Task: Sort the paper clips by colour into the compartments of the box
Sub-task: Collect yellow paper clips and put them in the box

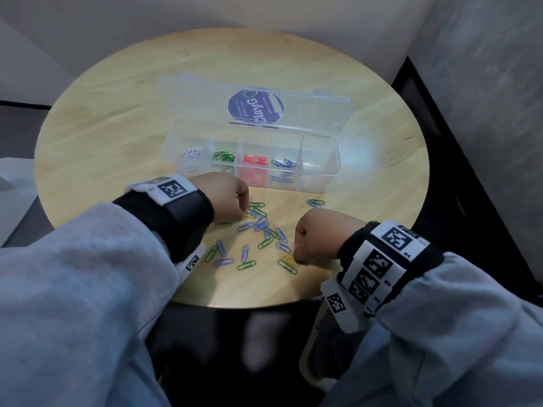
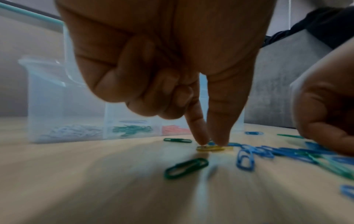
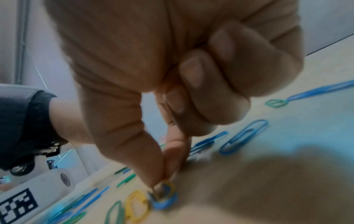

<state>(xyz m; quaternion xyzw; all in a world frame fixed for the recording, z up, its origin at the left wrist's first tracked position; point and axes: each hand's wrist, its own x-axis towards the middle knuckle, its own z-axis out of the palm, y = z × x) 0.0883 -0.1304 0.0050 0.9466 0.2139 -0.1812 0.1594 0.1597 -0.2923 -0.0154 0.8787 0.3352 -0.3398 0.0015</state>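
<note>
A clear box (image 1: 332, 171) with five compartments holds, left to right, white, green, red and blue clips and one pale clip. In front of it, loose blue, green and yellow paper clips (image 1: 266, 230) lie scattered. My left hand (image 1: 244, 211) is at the pile's left end. Its thumb and index tips (image 2: 218, 136) pinch down on a yellow clip (image 2: 210, 148) that lies flat on the table. My right hand (image 1: 298, 259) is at the pile's right end, where thumb and index (image 3: 160, 186) pinch a yellow clip (image 3: 170, 185). A second yellow clip (image 3: 137, 206) lies beside it.
The box's open lid (image 1: 205, 95), with a blue round sticker, lies flat behind the box. The round wooden table (image 1: 117, 127) ends just below my wrists. Two more clips (image 1: 316, 203) lie apart at the right, near the box front. A dark wall stands to the right.
</note>
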